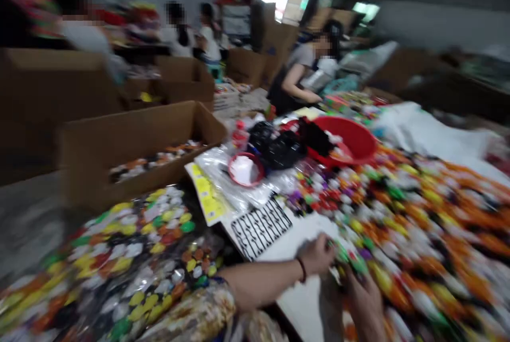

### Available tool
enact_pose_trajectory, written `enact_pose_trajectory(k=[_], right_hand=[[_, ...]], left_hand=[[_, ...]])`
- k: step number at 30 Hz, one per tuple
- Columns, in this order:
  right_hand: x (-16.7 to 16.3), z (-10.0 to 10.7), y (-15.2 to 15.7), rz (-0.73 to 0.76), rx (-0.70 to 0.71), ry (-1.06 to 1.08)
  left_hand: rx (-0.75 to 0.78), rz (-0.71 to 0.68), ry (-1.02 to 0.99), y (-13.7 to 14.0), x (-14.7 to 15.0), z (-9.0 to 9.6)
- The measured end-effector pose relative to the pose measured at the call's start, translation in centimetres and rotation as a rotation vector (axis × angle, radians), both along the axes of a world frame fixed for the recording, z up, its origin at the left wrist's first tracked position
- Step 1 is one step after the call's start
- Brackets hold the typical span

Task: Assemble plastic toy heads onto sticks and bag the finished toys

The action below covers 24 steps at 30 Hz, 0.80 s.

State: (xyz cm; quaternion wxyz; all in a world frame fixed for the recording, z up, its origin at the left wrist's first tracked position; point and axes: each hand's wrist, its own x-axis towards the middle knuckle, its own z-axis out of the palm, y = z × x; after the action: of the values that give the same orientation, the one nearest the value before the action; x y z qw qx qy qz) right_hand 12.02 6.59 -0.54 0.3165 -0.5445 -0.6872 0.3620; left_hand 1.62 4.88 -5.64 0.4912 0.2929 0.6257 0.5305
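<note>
Head: work at right edge of white surface (300,299).
Left hand (316,257): fingers curled, contents blurred.
Right hand (365,294): fingers at green piece (359,264), grip unclear.

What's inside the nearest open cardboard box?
The nearest open cardboard box holds small orange, white and black pieces, too blurred to name. Its near wall and the uppermost pieces hide whatever lies lower down.

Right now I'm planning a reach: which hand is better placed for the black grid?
Probably the left hand: it's nearer the black grid, while the right hand is farther off, by the colourful pile.
</note>
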Motion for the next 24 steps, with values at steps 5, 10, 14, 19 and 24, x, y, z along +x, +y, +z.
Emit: enact_pose_trajectory(k=[5,10,14,19,24], right_hand=[[2.9,-2.6,-0.6,-0.145,-0.076,0.181],[5.4,-3.7,-2.3,-0.052,0.05,0.222],[7.4,-4.0,-3.1,-0.029,0.141,0.208],[9.1,-3.3,-3.3,-0.06,0.214,0.195],[10.6,-2.7,-4.2,0.019,0.322,0.128]], left_hand=[[0.13,-0.079,-0.339,1.2,0.4,-0.8],[0.257,-0.115,-0.725,0.5,0.7,-0.3],[0.188,-0.201,-0.745,-0.4,1.4,0.4],[0.151,-0.288,-0.709,-0.9,2.8,0.6],[0.108,-0.336,-0.634,-1.9,4.1,1.1]])
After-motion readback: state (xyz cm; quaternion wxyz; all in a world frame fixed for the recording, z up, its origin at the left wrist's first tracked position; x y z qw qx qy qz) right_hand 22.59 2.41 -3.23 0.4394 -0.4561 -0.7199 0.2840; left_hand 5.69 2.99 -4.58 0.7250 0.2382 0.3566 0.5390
